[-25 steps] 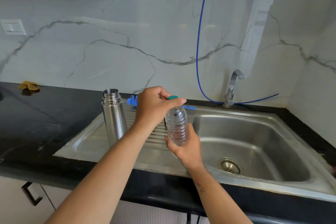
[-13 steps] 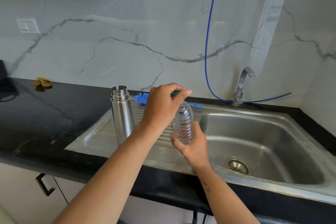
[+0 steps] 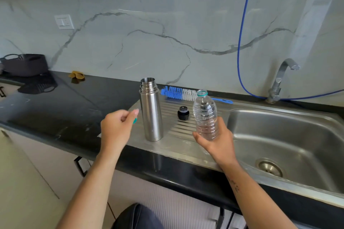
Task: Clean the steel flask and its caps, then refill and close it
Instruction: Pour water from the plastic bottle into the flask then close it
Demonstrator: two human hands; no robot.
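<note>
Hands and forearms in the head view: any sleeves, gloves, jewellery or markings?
Both forearms are bare up to the frame edge: no sleeves and no gloves. No rings, watch or bracelets show on the left hand or the right hand. The one marking is a small dark tattoo on the inner right forearm, just below the wrist; its design is too small to read. The nails look pale, without coloured polish.

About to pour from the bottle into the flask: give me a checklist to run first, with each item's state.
1. Bottle uncapped: ok, neck open.
2. Bottle's cap out of the way: ok, left hand pinches the teal cap.
3. Flask upright and open: ok, on the drainboard.
4. Right hand holds the bottle firmly: ok, fingers wrap its lower part.
5. Flask clean inside: cannot tell.
6. Flask's stopper within reach: ok, beside the flask; outer cap not in view.
</note>
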